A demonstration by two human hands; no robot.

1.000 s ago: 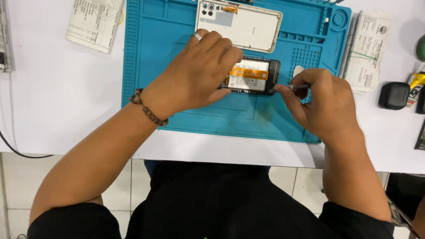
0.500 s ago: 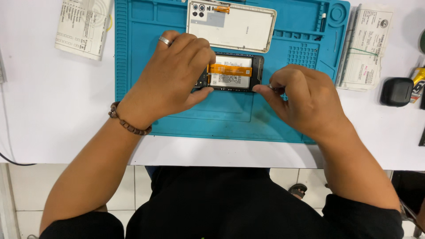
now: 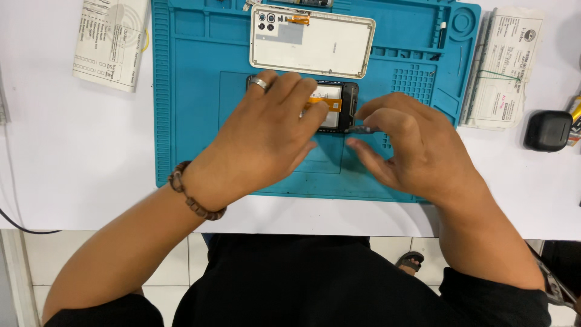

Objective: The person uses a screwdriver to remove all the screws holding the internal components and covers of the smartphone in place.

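Observation:
An opened smartphone (image 3: pixel 334 104) with its back removed lies on a blue work mat (image 3: pixel 193 121), showing a white battery and an orange flex strip. My left hand (image 3: pixel 266 136), with a ring and a bead bracelet, lies over the phone's left part and presses it down. My right hand (image 3: pixel 411 145) pinches a thin dark tool (image 3: pixel 362 129) whose tip touches the phone's lower right corner. The phone's white back cover (image 3: pixel 315 42) lies further up the mat.
A folded printed paper (image 3: pixel 112 39) lies on the white table at the left. A rubber-banded stack of papers (image 3: pixel 502 66) sits right of the mat, with a small black case (image 3: pixel 548 130) beside it. The table's front edge runs below my forearms.
The view has shifted, so the mat and phone sit more to the left and lower. My left hand now covers more of the phone; my right hand stays at its right end.

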